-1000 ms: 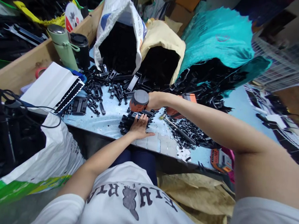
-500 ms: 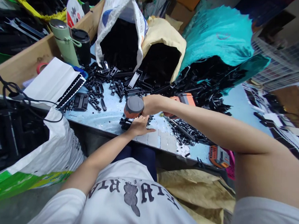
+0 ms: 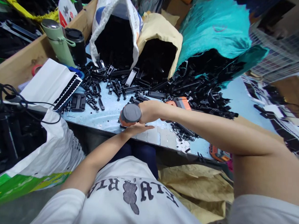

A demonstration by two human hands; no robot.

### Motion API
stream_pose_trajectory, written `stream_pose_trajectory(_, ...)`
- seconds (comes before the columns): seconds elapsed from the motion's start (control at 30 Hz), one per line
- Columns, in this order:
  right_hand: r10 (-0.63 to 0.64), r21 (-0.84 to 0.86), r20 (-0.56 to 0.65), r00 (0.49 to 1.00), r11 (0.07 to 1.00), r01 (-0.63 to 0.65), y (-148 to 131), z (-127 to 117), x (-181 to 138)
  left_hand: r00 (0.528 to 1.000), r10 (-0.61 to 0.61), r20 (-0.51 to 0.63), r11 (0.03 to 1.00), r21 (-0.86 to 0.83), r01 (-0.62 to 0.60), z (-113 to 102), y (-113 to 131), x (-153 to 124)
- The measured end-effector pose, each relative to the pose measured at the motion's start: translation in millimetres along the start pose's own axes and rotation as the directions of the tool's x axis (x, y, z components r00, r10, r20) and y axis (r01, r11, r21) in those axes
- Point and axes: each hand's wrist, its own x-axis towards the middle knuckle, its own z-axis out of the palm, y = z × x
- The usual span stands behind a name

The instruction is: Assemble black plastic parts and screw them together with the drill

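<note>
My right hand is closed around the handle of an orange and dark grey cordless drill. The drill's round grey rear end faces up, and its battery base shows past my wrist. Its tip is hidden beneath the body. Directly below the drill, my left hand lies low at the bench edge, one digit stretched to the right. Most of its fingers are covered by the drill and my right hand. It appears to hold a black plastic part, of which almost nothing shows now.
Black plastic pieces spill from a white sack, a beige sack and a teal sack. Screws lie to the right, near a spare battery. White panels and a green flask stand left.
The drill and my right hand have come down toward the bench edge, covering more of my left hand. The black part seen under my left hand earlier is now mostly hidden. The view has shifted slightly.
</note>
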Motion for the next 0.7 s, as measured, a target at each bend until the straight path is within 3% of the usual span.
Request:
stream_pose_trajectory(0.13, -0.013, 0.289, 0.038, 0.999, 0.957, 0.001, 50.1, 6.7, -10.9, 0.996, 0.058, -0.070, 0.992, 0.113, -0.050, -5.9, -2.3, -0.4)
stream_pose_trajectory(0.27, 0.154, 0.466, -0.023, 0.988, 0.876, -0.126, 117.9, 3.2, -21.9, 0.983, 0.138, -0.121, 0.943, 0.319, -0.093, -23.9, -10.3, 23.3)
stream_pose_trajectory(0.37, 0.317, 0.482, -0.022, 0.948, 0.835, -0.268, 159.3, -0.1, -20.9, 0.992, 0.104, -0.075, 0.929, 0.364, -0.069, -40.8, -19.7, 55.3)
stream_pose_trajectory(0.5, 0.458, 0.433, 0.065, 0.886, 0.787, -0.439, 189.3, 0.7, -13.8, 0.998, 0.067, -0.020, 0.924, 0.380, -0.055, -51.6, -27.9, 84.1)
stream_pose_trajectory(0.7, 0.428, 0.389, 0.087, 0.899, 0.817, -0.426, 205.8, 9.9, -7.1, 0.997, 0.072, -0.007, 0.905, 0.421, -0.062, -45.7, -30.8, 87.7)
